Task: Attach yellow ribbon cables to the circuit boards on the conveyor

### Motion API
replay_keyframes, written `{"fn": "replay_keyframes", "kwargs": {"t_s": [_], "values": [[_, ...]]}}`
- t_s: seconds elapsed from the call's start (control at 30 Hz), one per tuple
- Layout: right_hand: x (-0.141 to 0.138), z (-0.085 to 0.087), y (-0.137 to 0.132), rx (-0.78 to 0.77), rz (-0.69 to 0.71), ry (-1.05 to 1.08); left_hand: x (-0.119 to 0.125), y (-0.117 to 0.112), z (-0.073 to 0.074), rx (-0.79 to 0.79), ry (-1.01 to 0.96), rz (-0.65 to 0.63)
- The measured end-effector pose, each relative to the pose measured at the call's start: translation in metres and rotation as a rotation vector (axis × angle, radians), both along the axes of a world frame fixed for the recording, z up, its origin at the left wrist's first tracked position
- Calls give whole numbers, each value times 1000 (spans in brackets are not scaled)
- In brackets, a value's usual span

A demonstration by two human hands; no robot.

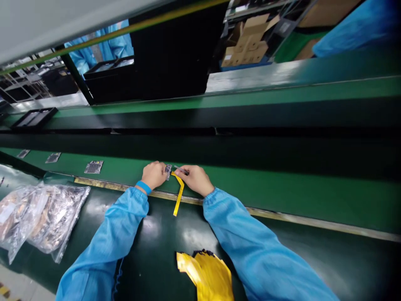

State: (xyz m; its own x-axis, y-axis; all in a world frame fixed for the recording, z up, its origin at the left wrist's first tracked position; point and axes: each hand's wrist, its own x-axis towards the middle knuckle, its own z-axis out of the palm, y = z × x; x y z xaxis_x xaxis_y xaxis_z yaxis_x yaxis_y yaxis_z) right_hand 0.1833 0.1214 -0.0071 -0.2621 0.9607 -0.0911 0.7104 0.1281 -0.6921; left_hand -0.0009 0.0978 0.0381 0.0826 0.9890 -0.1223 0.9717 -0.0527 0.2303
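Your left hand (154, 174) pinches a small circuit board (168, 171) at the near edge of the green belt (282, 196), and your right hand (196, 179) is closed on a thin tool (181, 169) where a yellow strip (179, 194) meets that board. More boards (93, 167) lie on the belt to your left. The dark worktop (150, 251) before you holds clear bags (46, 217) and a yellow heap (206, 274).

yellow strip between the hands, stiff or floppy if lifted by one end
Probably floppy: the yellow strip kinks near its top, between left hand and right hand. Likely light, since it looks thin and flat. May crease easily, like the curled yellow pile nearby.
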Motion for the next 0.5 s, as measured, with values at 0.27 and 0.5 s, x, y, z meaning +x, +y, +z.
{"fn": "replay_keyframes", "kwargs": {"t_s": [0.27, 0.5], "values": [[-1, 17, -3, -18, -24, -120, -12, -10, -1, 84, -24, -135], [2, 26, 0, -75, -7, -146, -12, -20, -2, 140, -20, -281]]}}
